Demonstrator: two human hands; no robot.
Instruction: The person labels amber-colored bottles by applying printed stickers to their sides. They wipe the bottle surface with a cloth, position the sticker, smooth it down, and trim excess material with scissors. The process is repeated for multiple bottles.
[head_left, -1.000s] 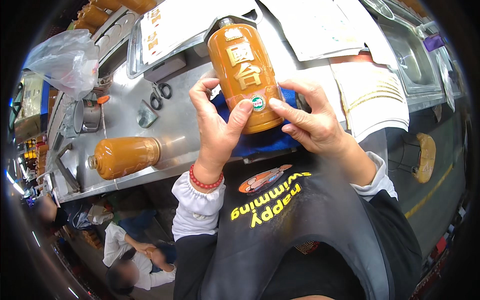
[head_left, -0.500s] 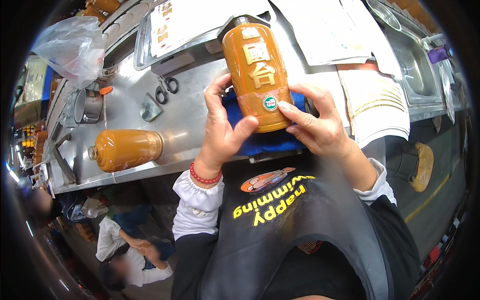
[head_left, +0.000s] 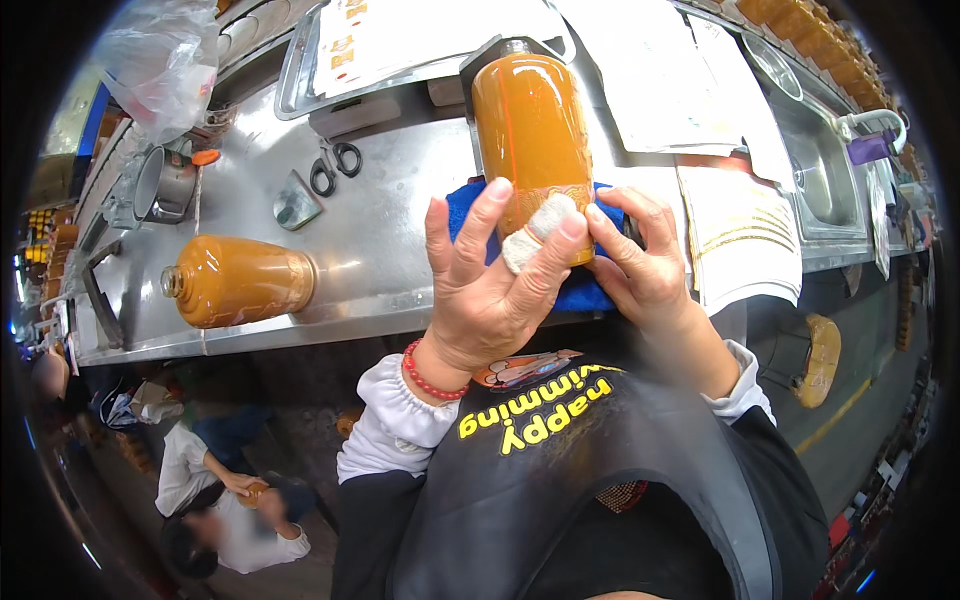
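A metal table (head_left: 385, 235) carries a glossy amber bottle (head_left: 530, 120), lying over a blue cloth (head_left: 583, 292), neck pointing away. The left hand (head_left: 490, 310) is spread open, the right hand (head_left: 648, 268) grasps the bottle's lower right side with its fingers. The left thumb presses a white pad (head_left: 553, 212) against the bottle.

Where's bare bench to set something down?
Best: steel bench between lying orange bottle, black-handled scissors and left hand. Smaller: between metal cup and grey-green wedge. Crowded: around other orange bottle, with blue cloth, right hand and white sheets.
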